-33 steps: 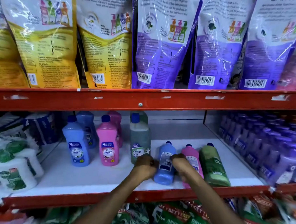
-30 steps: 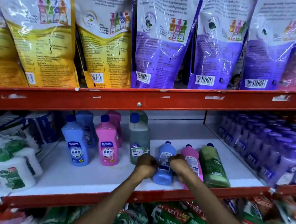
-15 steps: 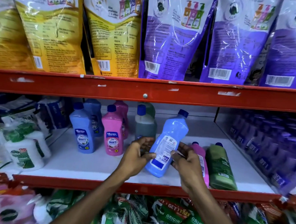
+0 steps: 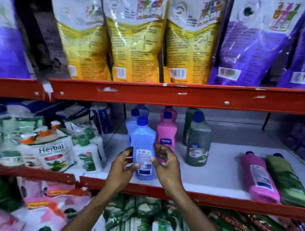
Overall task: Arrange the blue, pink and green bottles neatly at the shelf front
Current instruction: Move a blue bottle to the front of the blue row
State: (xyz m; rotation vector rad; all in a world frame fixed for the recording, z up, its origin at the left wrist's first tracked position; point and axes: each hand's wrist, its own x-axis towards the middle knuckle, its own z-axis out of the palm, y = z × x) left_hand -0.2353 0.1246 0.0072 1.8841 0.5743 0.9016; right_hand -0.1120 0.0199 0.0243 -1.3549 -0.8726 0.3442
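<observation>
I hold a blue bottle (image 4: 143, 146) upright near the front of the white shelf (image 4: 218, 176), its back label facing me. My left hand (image 4: 124, 163) grips its left side and my right hand (image 4: 165, 161) its right side. Directly behind it stand two more blue bottles (image 4: 132, 122). To the right stand pink bottles (image 4: 166, 132) and green bottles (image 4: 198, 143), in rows running back. Farther right, a pink bottle (image 4: 258, 177) and a green bottle (image 4: 287, 178) lie flat, caps pointing to the back.
White herbal hand-wash bottles (image 4: 88, 153) and refill packs (image 4: 50, 151) crowd the shelf to the left. A red beam (image 4: 166, 96) runs overhead, with yellow pouches (image 4: 133, 42) and purple pouches (image 4: 254, 43) above it. Packets fill the level below.
The blue bottle lay flat beside the pink and green ones; both hands lifted it, carried it left and turned it upright in front of the blue row. The view shifted left.
</observation>
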